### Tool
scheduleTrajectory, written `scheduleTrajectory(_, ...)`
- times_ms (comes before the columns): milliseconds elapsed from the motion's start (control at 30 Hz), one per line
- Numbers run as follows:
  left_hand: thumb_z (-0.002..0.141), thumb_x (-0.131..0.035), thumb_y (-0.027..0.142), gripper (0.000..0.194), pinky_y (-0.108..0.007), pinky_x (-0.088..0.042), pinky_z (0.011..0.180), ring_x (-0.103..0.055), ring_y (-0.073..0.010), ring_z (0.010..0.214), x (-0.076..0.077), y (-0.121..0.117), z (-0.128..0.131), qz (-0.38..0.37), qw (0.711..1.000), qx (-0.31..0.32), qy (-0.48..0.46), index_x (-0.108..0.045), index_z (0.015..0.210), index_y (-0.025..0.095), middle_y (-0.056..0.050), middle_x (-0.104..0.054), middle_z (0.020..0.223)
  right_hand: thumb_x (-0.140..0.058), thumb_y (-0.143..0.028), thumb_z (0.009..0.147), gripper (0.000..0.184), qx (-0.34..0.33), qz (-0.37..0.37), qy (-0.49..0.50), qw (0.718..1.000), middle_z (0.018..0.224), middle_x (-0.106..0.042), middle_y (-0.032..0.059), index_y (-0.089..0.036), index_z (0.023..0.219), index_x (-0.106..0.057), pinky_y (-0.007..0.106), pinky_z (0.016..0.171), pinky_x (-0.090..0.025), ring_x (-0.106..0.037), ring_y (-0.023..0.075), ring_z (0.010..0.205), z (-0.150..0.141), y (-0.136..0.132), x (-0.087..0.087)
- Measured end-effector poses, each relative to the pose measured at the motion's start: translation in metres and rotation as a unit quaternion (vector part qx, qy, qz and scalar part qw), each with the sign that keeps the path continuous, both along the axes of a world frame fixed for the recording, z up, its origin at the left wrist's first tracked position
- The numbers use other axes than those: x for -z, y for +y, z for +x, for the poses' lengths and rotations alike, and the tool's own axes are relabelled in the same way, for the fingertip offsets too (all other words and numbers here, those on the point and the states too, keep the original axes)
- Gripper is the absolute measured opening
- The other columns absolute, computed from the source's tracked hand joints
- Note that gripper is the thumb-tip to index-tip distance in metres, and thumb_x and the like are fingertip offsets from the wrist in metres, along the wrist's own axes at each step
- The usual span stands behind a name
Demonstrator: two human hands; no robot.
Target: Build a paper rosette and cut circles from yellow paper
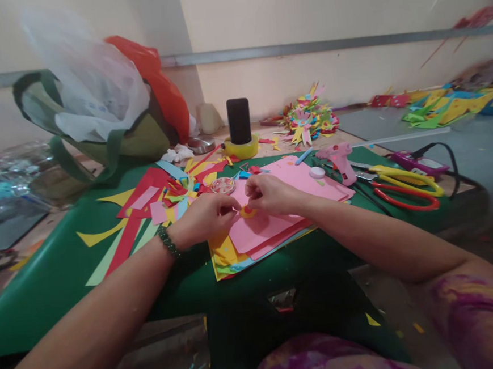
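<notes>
A small yellow paper piece with a red centre (247, 211) lies over the stack of pink paper (267, 231). My left hand (204, 217), with a green bead bracelet at the wrist, pinches at its left edge. Just above that piece, my right hand (273, 195) is closed in a pinch; whatever is between its fingertips is hidden or too small to name. Behind my left hand sits a round patterned disc (223, 186), beside a pile of coloured paper strips (179, 192). Yellow and blue sheets show under the pink stack.
On the right lie a pink glue gun (339, 160), yellow-handled scissors (408, 178) and red-handled scissors (409, 197). A phone (238, 120) stands in a yellow tape roll (242, 148). Finished paper flowers (307, 117) are heaped behind. A green bag (127, 140) stands at back left.
</notes>
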State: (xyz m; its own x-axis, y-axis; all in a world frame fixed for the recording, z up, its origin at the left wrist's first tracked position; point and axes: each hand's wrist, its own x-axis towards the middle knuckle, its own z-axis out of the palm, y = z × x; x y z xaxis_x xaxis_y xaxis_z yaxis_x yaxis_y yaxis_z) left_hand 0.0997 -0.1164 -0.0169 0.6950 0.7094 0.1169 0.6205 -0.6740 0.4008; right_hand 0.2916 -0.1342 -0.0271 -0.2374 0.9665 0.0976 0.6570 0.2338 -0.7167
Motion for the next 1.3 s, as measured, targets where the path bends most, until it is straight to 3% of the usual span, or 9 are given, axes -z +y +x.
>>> scheduleTrajectory(333, 0.078, -0.049, 0.015, 0.031, -0.026, -0.043, 0.063, -0.064, -0.0169, 0.071, -0.001, -0.005, 0.004, 0.046, 0.993, 0.059, 0.086, -0.078, 0.088, 0.018, -0.007, -0.076, 0.086, -0.067, -0.010, 0.074, 0.019, 0.017, 0.039, -0.151, 0.988, 0.079, -0.068, 0.0003, -0.020, 0.086, -0.057, 0.024, 0.057, -0.034, -0.059, 0.0153, 0.071, -0.007, -0.005, -0.001)
scheduleTrajectory(600, 0.077, -0.049, 0.014, 0.031, -0.026, -0.045, 0.066, -0.064, -0.0163, 0.072, 0.000, -0.006, 0.003, 0.034, 0.995, 0.065, 0.064, -0.078, 0.085, 0.018, -0.007, -0.076, 0.085, -0.070, -0.023, 0.082, 0.016, -0.006, 0.090, -0.244, 0.966, 0.094, -0.069, 0.0041, -0.020, 0.093, -0.060, 0.026, 0.059, -0.030, -0.060, 0.0203, 0.085, -0.007, -0.009, -0.009)
scheduleTrajectory(800, 0.075, -0.049, 0.011, 0.033, -0.025, -0.046, 0.065, -0.064, -0.0165, 0.071, -0.002, -0.006, 0.003, 0.024, 0.995, 0.067, 0.064, -0.078, 0.087, 0.018, -0.006, -0.077, 0.086, -0.071, -0.023, 0.080, 0.017, -0.010, 0.088, -0.248, 0.965, 0.095, -0.069, 0.0043, -0.020, 0.095, -0.063, 0.027, 0.058, -0.030, -0.059, 0.0199, 0.084, -0.007, -0.011, -0.011)
scheduleTrajectory(1000, 0.076, -0.049, 0.011, 0.032, -0.025, -0.045, 0.064, -0.064, -0.0156, 0.070, 0.000, -0.006, 0.003, 0.042, 0.995, 0.065, 0.063, -0.079, 0.086, 0.018, -0.006, -0.076, 0.085, -0.058, -0.009, 0.081, 0.022, -0.016, 0.114, -0.229, 0.967, 0.093, -0.068, 0.0043, -0.020, 0.092, -0.074, 0.027, 0.067, -0.037, -0.060, 0.0186, 0.087, -0.002, -0.012, -0.017)
scheduleTrajectory(1300, 0.083, -0.052, 0.017, 0.027, -0.023, -0.043, 0.059, -0.063, -0.0142, 0.066, 0.003, -0.005, 0.002, 0.066, 0.993, 0.081, 0.058, -0.078, 0.083, 0.019, -0.006, -0.074, 0.079, -0.052, -0.006, 0.087, 0.038, -0.107, 0.111, -0.335, 0.930, 0.098, -0.065, 0.0084, -0.029, 0.099, -0.080, 0.028, 0.066, -0.038, -0.054, 0.0223, 0.097, -0.001, -0.013, -0.016)
